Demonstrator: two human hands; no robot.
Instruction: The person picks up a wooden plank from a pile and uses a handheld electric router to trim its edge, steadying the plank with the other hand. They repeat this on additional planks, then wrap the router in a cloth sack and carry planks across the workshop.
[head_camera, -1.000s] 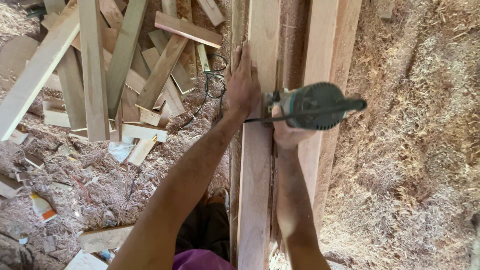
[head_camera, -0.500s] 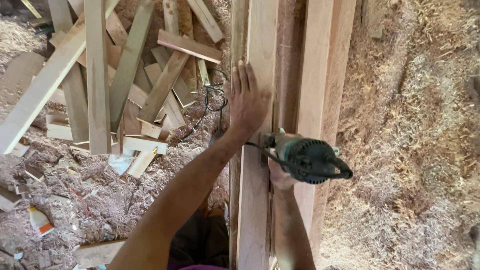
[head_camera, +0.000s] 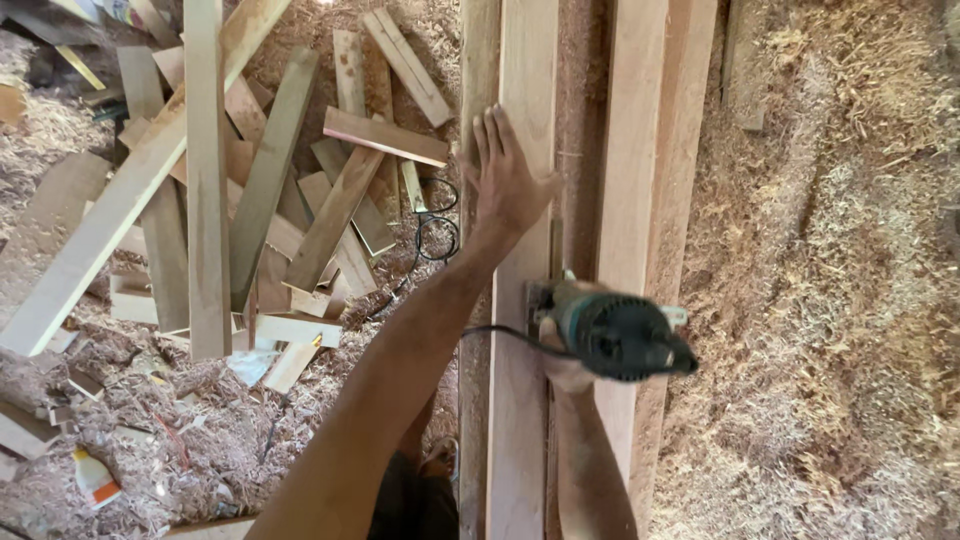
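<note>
Power tool (head_camera: 618, 335), teal and dark grey, sits low centre over the long plank (head_camera: 520, 300), motor end pointing at the camera. Its blade or cutting part is hidden under the body, so can't tell what kind of cutter it is. Right hand (head_camera: 562, 360) is clamped on the tool from below; only knuckles and wrist show, fingers mostly hidden behind the housing. Black cord (head_camera: 500, 332) runs left from the tool across the plank, then goes behind the left forearm.

Left hand (head_camera: 507, 180) lies flat on the same plank further up, fingers spread and straight, palm pressed down, gripping nothing.

Plank runs top to bottom and is cut off at both frame edges. A second pale plank (head_camera: 635, 150) lies just beside it on the right, a dark gap between them, also cut off at the top.

Pile of offcut boards (head_camera: 260, 190) on the left, crossing each other, several running out of frame. More black cable (head_camera: 435, 235) loops near the pile; its ends are lost under the wood. Sawdust and shavings (head_camera: 830, 300) cover the whole right side and lower left. Small white and orange object (head_camera: 95, 480) lower left, half buried, can't make out what. No containers visible.
</note>
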